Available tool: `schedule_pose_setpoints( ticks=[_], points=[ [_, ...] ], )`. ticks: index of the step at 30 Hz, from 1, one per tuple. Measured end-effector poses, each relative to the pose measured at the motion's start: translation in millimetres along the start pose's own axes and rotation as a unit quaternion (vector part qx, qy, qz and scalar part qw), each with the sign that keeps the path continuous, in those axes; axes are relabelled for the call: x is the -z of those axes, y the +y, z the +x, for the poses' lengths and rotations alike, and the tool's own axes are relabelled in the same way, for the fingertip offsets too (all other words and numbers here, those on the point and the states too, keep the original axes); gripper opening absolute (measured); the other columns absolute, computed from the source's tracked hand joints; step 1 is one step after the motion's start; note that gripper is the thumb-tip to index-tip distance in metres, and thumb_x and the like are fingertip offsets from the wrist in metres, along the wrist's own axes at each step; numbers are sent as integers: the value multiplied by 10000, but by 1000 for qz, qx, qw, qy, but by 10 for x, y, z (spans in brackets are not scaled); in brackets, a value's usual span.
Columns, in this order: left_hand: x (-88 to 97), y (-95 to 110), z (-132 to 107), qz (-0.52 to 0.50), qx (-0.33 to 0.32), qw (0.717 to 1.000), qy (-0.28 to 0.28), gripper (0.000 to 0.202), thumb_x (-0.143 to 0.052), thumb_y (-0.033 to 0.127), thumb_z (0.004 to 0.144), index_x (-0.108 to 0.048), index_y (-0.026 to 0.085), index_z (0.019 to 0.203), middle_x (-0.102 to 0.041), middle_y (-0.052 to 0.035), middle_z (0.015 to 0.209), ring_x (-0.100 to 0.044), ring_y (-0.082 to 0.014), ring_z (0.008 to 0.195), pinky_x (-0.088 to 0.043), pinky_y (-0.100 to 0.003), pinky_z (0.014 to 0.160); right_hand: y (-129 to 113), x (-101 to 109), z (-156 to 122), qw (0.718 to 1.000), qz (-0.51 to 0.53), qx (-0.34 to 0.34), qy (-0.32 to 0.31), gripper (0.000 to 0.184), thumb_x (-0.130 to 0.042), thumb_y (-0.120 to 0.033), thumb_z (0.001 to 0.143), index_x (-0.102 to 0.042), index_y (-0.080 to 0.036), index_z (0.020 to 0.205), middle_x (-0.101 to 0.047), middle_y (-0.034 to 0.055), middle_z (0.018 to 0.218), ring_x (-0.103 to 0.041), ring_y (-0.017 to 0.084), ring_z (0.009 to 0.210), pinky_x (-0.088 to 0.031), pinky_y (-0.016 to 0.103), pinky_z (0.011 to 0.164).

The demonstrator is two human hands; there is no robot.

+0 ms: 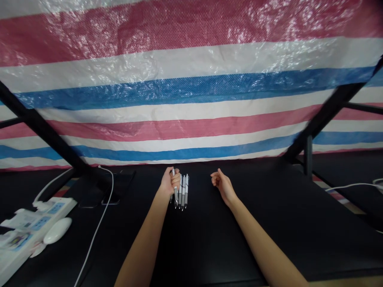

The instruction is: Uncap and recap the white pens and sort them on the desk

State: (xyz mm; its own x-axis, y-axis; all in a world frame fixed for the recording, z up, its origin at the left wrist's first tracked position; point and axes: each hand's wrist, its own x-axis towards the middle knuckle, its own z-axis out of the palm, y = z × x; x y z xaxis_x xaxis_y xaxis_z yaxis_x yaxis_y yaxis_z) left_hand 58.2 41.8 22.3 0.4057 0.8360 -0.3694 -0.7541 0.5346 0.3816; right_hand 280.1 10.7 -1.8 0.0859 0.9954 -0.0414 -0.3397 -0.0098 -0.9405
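Observation:
My left hand is closed around a white and grey pen, its tip pointing down toward me. Just to the right of that hand, several similar pens lie side by side on the black table, partly covered by the fingers. A short way further right, my right hand hovers over or rests on the table with its fingers loosely curled and the thumb apart. Nothing shows in it.
At the left sit a white power strip, a white computer mouse and a white cable. Dark phone-like slabs lie behind the cable. A striped plastic sheet hangs at the back between black frame bars.

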Motion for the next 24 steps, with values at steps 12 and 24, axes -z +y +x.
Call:
schedule_pose_setpoints(
  ticks=[12,24],
  points=[
    [-40,-7,-22,21,6,1000,8,240,-431,288,820,-434,160,616,-123,117,416,-178,-35,246,-22,-140,287,-11,1,-7,1000,-2,4,-1,453,-583,-638,682,-637,-189,647,-508,-3,508,-423,114,467,-319,271,492],
    [18,-252,72,232,-287,920,129,391,-509,-23,632,-500,212,945,-459,71,593,-426,-69,419,-267,-143,400,16,-5,1,1000,-17,5,-2,449,-599,-631,672,-646,-185,642,-514,-3,508,-419,108,462,-300,266,484]
  ],
)
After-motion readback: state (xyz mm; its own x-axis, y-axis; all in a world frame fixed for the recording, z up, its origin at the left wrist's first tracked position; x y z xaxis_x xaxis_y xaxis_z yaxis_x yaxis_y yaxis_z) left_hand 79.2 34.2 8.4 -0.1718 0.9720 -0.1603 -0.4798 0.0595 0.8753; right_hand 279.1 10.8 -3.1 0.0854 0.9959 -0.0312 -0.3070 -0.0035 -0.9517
